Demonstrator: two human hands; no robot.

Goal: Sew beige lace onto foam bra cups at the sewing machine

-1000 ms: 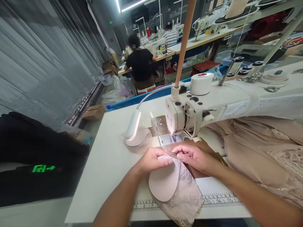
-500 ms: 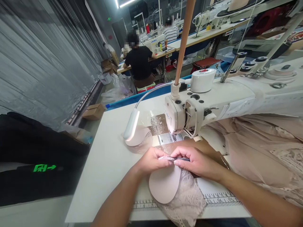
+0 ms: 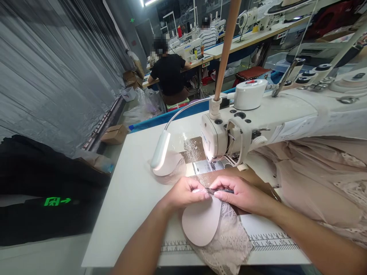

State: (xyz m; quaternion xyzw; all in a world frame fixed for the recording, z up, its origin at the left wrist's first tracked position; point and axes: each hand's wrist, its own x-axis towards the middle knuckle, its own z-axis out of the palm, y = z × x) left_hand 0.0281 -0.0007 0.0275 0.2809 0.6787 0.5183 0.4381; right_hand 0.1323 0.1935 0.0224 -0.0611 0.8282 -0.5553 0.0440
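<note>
The left hand (image 3: 185, 193) pinches the top edge of a pale pink foam cup (image 3: 201, 223), fingers closed on it, just in front of the white sewing machine (image 3: 229, 133). The right hand (image 3: 243, 193) meets it from the other side, fingers clamped on a thin dark metal tool (image 3: 219, 190), possibly tweezers or snips, whose tip points at the same edge; the two hands touch, which seems to steady fine work at the seam line. Cream lace (image 3: 229, 240) lies under and beside the cup, spilling toward the near edge of the white surface (image 3: 129, 206) and covering part of a printed ruler strip (image 3: 266, 241), likely kept there so the layers stay aligned. Left of the machine head, a gooseneck lamp (image 3: 160, 151) bends down close to the needle area, apparently to light the stitching spot. To the right of the machine's needle end, under its arm, beige fabric (image 3: 309, 183) is heaped. Well behind the machine, a person in a black top (image 3: 169, 76) sits at another sewing station.
</note>
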